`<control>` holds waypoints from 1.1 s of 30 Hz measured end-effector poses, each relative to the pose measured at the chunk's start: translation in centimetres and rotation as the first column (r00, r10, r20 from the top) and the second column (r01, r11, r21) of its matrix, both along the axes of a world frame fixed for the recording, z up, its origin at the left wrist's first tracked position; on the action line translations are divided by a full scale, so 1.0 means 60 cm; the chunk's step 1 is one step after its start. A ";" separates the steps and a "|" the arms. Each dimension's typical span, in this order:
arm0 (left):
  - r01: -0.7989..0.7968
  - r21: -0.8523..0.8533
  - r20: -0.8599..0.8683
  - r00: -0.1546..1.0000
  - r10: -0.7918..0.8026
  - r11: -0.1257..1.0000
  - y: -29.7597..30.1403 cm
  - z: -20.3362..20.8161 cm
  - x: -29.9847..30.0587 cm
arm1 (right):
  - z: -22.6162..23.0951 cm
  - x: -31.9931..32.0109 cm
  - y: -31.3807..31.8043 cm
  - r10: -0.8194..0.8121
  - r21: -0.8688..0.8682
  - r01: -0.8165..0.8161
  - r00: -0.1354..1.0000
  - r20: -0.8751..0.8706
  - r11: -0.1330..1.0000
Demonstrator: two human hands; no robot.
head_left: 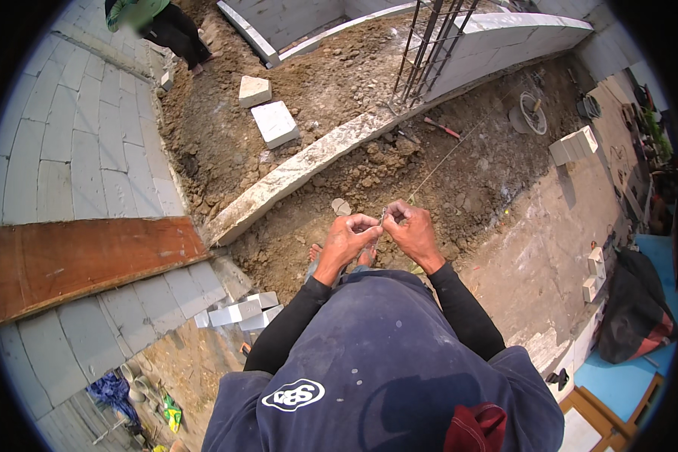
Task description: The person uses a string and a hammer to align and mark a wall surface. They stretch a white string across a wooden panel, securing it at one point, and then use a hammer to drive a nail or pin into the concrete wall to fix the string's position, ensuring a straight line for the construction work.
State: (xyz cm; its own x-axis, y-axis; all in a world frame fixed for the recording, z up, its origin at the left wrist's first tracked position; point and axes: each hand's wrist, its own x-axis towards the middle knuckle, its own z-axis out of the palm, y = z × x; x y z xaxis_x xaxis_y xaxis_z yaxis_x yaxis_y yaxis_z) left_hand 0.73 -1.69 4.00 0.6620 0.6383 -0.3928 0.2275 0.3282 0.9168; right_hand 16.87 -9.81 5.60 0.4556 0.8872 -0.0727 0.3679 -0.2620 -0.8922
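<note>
In front of my chest, both hands are brought together, fingertips almost touching. A thin pale string (448,157) runs from my right hand (414,232) over the dirt toward the far right, and that hand's thumb and forefinger are pinched on it. My left hand (349,242) is closed in a pinch right beside it, at a short thin piece that looks like the same string. The exact shape of what lies between the fingertips is too small to make out. My bare feet (368,256) show below on the soil.
A low concrete beam (309,167) crosses ahead, with upright rebar (433,56) at its far end. Two white blocks (275,123) lie beyond it. A red-handled tool (442,128), a bucket (532,113) and more blocks (574,146) are rightward. Another person (169,26) stands far left.
</note>
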 end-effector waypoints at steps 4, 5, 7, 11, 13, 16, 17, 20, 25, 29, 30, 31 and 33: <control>-0.004 0.053 -0.016 1.000 0.004 0.999 -0.001 -0.011 0.003 | -0.014 -0.024 0.003 -0.135 0.005 0.134 0.991 0.025 0.991; -0.004 0.111 -0.035 0.999 0.008 0.994 -0.004 -0.017 0.005 | -0.021 -0.032 0.004 -0.150 0.020 0.150 0.988 0.038 0.989; 0.008 0.202 -0.083 0.997 0.009 0.979 -0.006 -0.016 0.008 | -0.026 -0.034 0.004 -0.139 0.059 0.132 0.983 0.121 0.989; -0.021 0.072 -0.040 0.999 0.024 0.997 -0.004 -0.019 0.010 | -0.031 -0.026 0.007 -0.130 0.061 0.129 0.991 0.014 0.990; -0.058 -0.089 0.030 0.998 0.060 0.994 -0.003 -0.023 0.009 | -0.032 -0.021 0.009 -0.134 0.006 0.136 0.982 -0.134 0.991; -0.119 -0.271 0.089 0.985 0.148 0.955 -0.001 -0.026 0.008 | -0.042 -0.010 0.006 -0.045 0.032 0.052 0.982 -0.181 0.998; -0.152 -0.335 0.110 0.974 0.199 0.930 0.002 -0.028 0.008 | -0.062 -0.009 0.003 0.006 0.109 0.013 0.985 -0.173 0.994; -0.180 -0.425 0.132 0.957 0.257 0.887 0.017 -0.046 -0.001 | -0.064 -0.011 -0.009 0.135 0.038 -0.130 0.929 -0.346 0.991; -0.215 -0.507 0.145 0.934 0.328 0.835 0.029 -0.040 -0.009 | -0.044 -0.020 -0.016 0.059 -0.076 -0.098 0.914 -0.401 0.992; -0.256 -0.506 0.149 0.915 0.376 0.824 0.034 -0.039 -0.013 | -0.018 -0.017 -0.009 0.030 -0.155 -0.069 0.969 -0.245 0.985; -0.252 -0.504 0.161 0.913 0.376 0.826 0.037 -0.036 -0.011 | -0.006 -0.014 -0.008 0.020 -0.210 -0.067 0.976 -0.218 0.975; -0.289 -0.507 0.161 0.893 0.419 0.812 0.040 -0.032 -0.011 | -0.014 -0.009 -0.009 0.015 -0.181 -0.050 0.982 -0.188 0.982; -0.368 -0.513 0.161 0.847 0.507 0.776 0.047 -0.025 -0.017 | -0.030 0.004 -0.010 0.007 -0.121 -0.023 0.991 -0.131 0.992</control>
State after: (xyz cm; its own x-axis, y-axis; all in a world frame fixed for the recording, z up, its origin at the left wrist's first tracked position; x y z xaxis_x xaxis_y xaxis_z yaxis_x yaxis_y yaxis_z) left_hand -0.28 1.15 2.50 0.4770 0.6838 -0.5521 -0.2810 0.7139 0.6414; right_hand 17.10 -10.43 3.83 0.4215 0.8748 -0.2388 0.2556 -0.3672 -0.8943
